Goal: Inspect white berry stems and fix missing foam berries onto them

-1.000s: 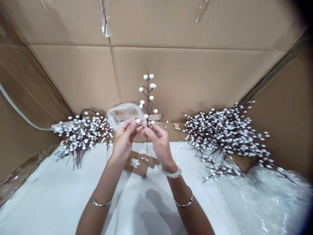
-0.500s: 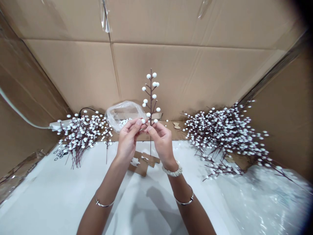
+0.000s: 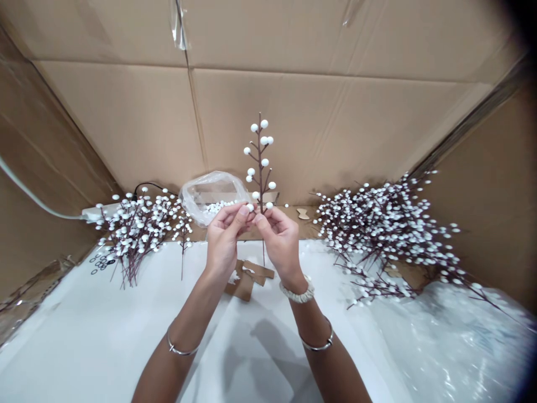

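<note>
A brown artificial berry stem (image 3: 260,168) with white round berries stands upright between my hands, its bare lower end pointing down at the table. My right hand (image 3: 280,235) pinches the stem near its lowest berries. My left hand (image 3: 226,232) is closed at the same spot, thumb and forefinger on a white berry (image 3: 250,207) at the stem's left side. Whether that berry is joined to its twig is hidden by the fingers. Some twig tips higher up carry no berry.
Behind my left hand lies a clear plastic bag (image 3: 197,193) with loose white berries. Bunches of berry stems lie at left (image 3: 138,224) and right (image 3: 377,224). Cardboard scraps (image 3: 243,288), black rings (image 3: 100,263) and plastic film (image 3: 453,341) rest on the white table (image 3: 126,347).
My left hand has moved slightly right, bringing the pinched berry closer against the stem. The stem's lower end has swung a little to the right.
</note>
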### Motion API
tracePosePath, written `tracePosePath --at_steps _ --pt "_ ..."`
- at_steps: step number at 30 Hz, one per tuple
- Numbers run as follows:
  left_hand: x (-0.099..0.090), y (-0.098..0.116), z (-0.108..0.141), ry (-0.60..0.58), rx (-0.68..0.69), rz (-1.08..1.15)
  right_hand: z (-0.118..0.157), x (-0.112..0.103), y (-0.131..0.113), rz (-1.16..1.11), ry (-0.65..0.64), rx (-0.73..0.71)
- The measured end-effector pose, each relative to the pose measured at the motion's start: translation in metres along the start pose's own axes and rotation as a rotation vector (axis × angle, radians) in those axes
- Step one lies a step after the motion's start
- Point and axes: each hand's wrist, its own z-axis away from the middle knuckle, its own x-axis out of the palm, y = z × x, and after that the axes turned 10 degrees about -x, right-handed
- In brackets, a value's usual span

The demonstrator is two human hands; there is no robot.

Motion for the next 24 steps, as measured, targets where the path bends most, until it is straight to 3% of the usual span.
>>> tracePosePath --at_steps 17,24 --pt "-0.002 -0.002 0.000 -0.031 0.105 -0.167 -0.006 -0.007 -0.001 -0.011 -0.041 -0.036" --pt "-0.005 0.017 0.001 -0.065 0.077 -0.363 -0.012 -0.016 0.003 -0.065 -0.087 0.004"
